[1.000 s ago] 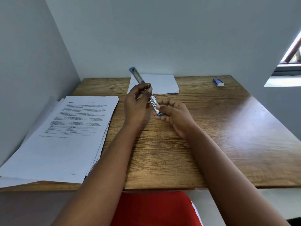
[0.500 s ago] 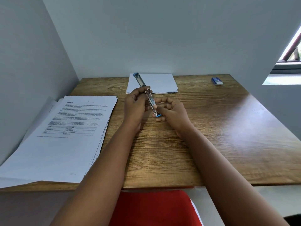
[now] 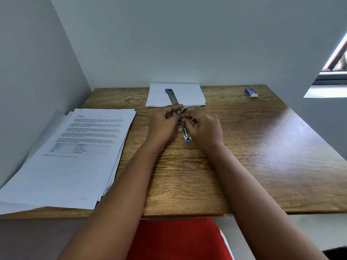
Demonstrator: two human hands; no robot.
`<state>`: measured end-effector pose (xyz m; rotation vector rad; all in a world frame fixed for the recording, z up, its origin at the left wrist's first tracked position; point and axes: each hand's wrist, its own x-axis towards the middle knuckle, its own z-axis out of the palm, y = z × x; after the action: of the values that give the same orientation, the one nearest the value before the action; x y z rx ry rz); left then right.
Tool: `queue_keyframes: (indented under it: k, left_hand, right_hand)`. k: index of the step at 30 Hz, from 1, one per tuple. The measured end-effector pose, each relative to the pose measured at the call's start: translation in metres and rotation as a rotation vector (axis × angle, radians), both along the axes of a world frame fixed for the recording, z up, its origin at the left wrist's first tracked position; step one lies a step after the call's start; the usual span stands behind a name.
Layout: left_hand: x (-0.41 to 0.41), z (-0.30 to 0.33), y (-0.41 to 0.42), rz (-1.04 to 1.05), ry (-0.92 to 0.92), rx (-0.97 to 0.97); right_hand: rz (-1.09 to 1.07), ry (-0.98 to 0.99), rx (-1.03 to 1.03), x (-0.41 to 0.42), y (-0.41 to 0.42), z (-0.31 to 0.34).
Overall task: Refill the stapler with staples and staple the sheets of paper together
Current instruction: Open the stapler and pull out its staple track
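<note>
Refill step: stapler (image 3: 173,98) swung open flat, left hand (image 3: 163,123) gripping hinge, right hand (image 3: 203,126) pinching at magazine; staples themselves indiscernible. Next likely: seat strip, close.

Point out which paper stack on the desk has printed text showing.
The large paper stack at the desk's left edge: its top sheet shows paragraphs and a table. The small paper stack by the back wall looks blank.

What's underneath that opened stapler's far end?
The stapler's far arm overlaps a small white paper stack in this view. Whether it touches can't be told. Both hands cover its hinge.
</note>
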<state>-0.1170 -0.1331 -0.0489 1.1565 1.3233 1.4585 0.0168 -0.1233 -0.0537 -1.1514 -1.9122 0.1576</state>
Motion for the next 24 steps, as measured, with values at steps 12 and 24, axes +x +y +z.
queue_keyframes:
  k: [12, 24]
  left_hand:
    - [-0.0008, 0.0032, -0.0043, -0.013, 0.051, 0.004]
    - [-0.0004, 0.0045, -0.0059, -0.039, 0.105, -0.032]
  right_hand:
    - [-0.096, -0.171, 0.063, -0.0039, -0.0023, 0.0003]
    - [-0.146, -0.343, 0.011, -0.0099, -0.0034, 0.0024]
